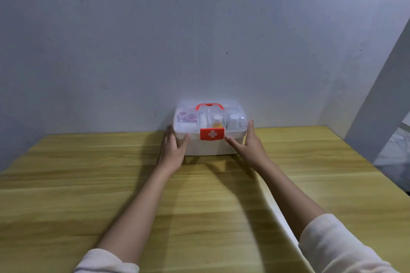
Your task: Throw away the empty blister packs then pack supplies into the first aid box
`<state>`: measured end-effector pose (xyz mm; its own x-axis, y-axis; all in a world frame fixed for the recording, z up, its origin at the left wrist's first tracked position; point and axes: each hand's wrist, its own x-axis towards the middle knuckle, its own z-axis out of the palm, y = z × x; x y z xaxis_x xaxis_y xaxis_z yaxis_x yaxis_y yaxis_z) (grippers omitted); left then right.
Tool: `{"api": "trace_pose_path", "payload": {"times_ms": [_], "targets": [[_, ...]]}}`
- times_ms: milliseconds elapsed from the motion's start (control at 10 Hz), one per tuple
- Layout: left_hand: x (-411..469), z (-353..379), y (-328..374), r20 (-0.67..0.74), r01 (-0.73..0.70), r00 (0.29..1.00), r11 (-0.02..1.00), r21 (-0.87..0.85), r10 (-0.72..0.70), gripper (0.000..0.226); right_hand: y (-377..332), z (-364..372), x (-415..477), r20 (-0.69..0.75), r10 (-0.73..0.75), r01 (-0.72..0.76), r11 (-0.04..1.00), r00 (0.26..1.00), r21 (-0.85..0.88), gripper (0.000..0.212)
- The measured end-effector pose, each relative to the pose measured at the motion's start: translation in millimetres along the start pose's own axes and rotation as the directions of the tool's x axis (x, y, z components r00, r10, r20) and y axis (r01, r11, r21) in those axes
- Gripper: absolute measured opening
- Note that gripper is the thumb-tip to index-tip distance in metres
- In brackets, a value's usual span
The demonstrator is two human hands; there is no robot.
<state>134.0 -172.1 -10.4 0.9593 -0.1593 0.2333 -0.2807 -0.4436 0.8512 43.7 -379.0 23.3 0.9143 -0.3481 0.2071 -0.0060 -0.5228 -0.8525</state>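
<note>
The first aid box (209, 147) stands at the far edge of the wooden table (88, 184), against the wall. It has a white base, a clear lid, a red handle (209, 105) and a red latch with a white cross (212, 133). The lid is down, and several small bottles and supplies show through it. My left hand (172, 150) grips the box's left front corner, thumb on the front face. My right hand (249, 146) grips the right front corner, fingers along the side. No blister packs are in view.
A pale wall (199, 40) rises right behind the box. The table's right edge runs diagonally at the right, with floor (395, 153) beyond it.
</note>
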Motion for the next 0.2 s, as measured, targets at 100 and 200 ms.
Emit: {"api": "trace_pose_path", "payload": {"times_ms": [100,200], "targets": [[-16.8,5.1,-8.4,0.068,0.036,0.997,0.983,0.179,-0.048,0.076,9.8,1.0,-13.1,0.022,-0.034,0.036,0.996,0.999,-0.086,0.075],[-49.3,6.2,-11.4,0.143,0.061,0.980,0.898,0.436,-0.136,0.077,26.9,0.8,-32.7,0.127,0.056,-0.006,0.931,0.990,-0.366,0.076]]}}
